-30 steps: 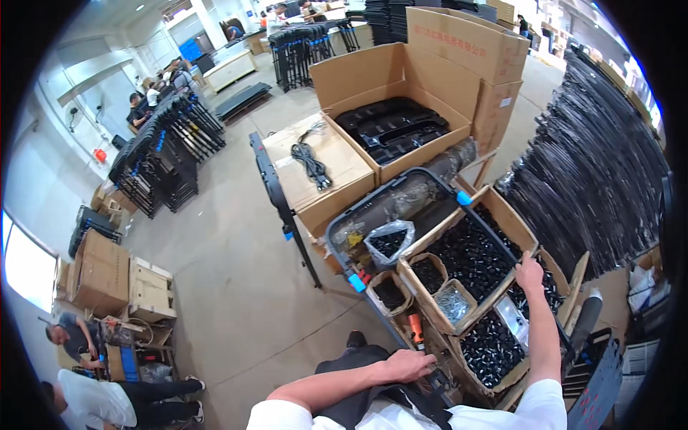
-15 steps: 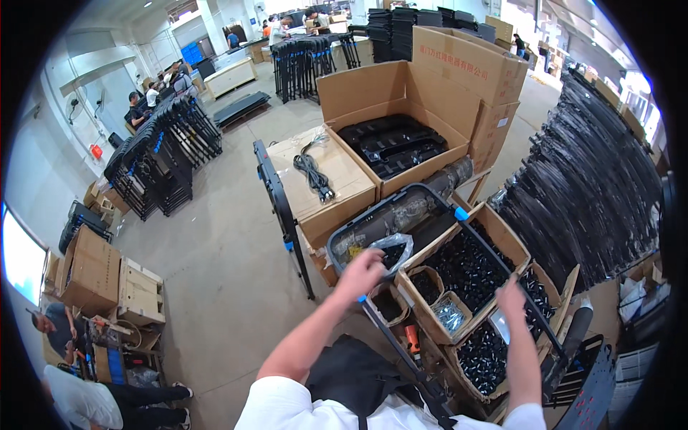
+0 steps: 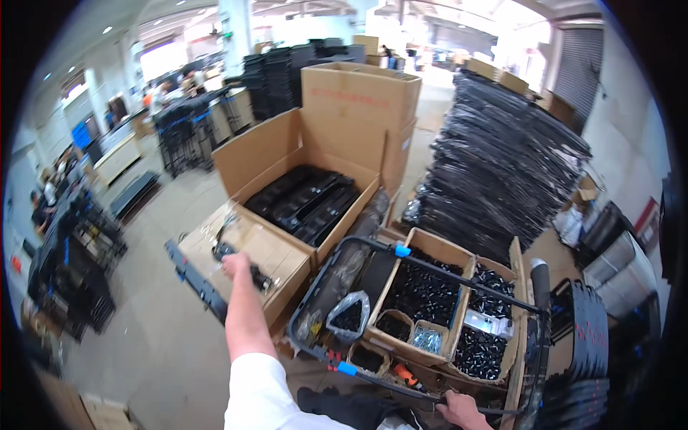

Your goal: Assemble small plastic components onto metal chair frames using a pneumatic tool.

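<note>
My left hand (image 3: 236, 265) is closed around part of a bundled black cable (image 3: 264, 281) lying on a flat cardboard box (image 3: 276, 252). The cable's loose ends spread over the cardboard. At the lower right, my right hand (image 3: 460, 410) is closed on the near bar of a black tubular frame (image 3: 494, 287) with blue pieces at its joints. This frame lies across wooden bins (image 3: 459, 319) filled with small black parts. Inside the bins are a small box of silvery screws (image 3: 428, 340) and a clear plastic packet (image 3: 489, 322). An orange-handled tool (image 3: 405, 374) lies beside the bins.
A large open carton (image 3: 258, 149) holds black moulded parts. Behind the bins rises a tall stack of wrapped black panels (image 3: 487, 165). A plastic bag of black parts (image 3: 349, 315) sits inside the frame's outline. Racks of black frames (image 3: 72, 258) stand at left; people work far off.
My left hand has moved from the frame's left side to the cable on the cardboard. My right hand has shifted along the frame to its near bar. The view has turned right.
</note>
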A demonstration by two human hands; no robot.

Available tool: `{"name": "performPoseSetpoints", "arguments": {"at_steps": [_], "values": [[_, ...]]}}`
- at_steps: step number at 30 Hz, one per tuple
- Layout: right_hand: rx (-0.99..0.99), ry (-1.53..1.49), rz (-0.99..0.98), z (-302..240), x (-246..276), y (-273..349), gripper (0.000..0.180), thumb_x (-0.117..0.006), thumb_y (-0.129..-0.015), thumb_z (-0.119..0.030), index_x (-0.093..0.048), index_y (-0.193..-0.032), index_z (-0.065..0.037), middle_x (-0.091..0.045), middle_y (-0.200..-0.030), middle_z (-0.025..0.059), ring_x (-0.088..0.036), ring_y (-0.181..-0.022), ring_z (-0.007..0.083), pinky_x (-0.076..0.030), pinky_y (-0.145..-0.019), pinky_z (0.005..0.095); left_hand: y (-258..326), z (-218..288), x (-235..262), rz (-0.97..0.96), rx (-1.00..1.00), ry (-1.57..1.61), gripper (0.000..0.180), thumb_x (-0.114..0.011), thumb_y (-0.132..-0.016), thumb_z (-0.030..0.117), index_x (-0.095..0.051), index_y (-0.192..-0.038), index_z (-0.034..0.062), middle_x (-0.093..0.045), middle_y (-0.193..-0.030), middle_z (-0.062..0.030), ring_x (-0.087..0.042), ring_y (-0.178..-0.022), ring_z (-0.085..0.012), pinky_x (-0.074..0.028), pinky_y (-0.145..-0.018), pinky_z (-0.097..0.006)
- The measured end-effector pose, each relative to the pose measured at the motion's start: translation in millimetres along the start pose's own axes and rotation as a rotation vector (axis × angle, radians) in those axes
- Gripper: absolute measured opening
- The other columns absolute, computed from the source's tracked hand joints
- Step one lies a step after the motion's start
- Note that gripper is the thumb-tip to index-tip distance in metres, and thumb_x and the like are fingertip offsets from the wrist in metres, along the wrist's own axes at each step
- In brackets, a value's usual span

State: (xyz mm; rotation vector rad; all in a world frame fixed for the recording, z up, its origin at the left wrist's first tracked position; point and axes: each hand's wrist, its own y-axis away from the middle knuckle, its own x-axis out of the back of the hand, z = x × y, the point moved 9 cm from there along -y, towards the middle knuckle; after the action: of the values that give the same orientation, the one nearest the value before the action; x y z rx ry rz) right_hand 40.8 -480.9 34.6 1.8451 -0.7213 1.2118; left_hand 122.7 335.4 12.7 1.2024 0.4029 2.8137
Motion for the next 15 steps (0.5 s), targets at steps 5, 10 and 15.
{"name": "performPoseSetpoints", "arguments": {"at_steps": [5,10,15], "values": [[-0.436,0.277,0.06,10.4,-2.8,5.9,0.064,-0.058,-0.101,-0.059,-0.079,-0.078,-0.003,-0.076,-0.079,0.0232,-0.077,-0.076,0.039,-0.06,-0.069,0.0509,-80.1,-8.4,19.4,-0.017,0.088,-0.098,0.067,-0.067,-0.095,0.03,-0.044,-0.15,0.0,-0.06,-0.149,-0.0232,-0.062,-0.136,-0.0374,-0.05,-0.113,-0.05],[-0.481,0.278,0.028,-16.2,0.7,29.7,0.059,-0.078,-0.083,-0.061,-0.07,-0.096,-0.005,-0.076,-0.08,0.0172,-0.077,-0.074,0.0337,-0.06,-0.064,0.0449,-74.9,-1.6,-39.7,-0.148,0.069,-0.136,0.082,-0.075,-0.093,0.031,-0.028,-0.151,-0.0027,-0.058,-0.149,-0.0287,-0.06,-0.138,-0.0395,-0.049,-0.115,-0.051],[-0.519,0.306,-0.031,-11.7,9.0,33.4,0.055,-0.079,-0.081,-0.056,-0.073,-0.101,-0.006,-0.078,-0.085,0.0131,-0.079,-0.081,0.0312,-0.061,-0.071,0.0435,-122.1,-22.9,-44.3,-0.123,0.262,0.195,0.09,-0.081,-0.085,0.023,-0.025,-0.149,-0.0082,-0.054,-0.149,-0.0318,-0.059,-0.136,-0.0408,-0.05,-0.112,-0.049]]}}
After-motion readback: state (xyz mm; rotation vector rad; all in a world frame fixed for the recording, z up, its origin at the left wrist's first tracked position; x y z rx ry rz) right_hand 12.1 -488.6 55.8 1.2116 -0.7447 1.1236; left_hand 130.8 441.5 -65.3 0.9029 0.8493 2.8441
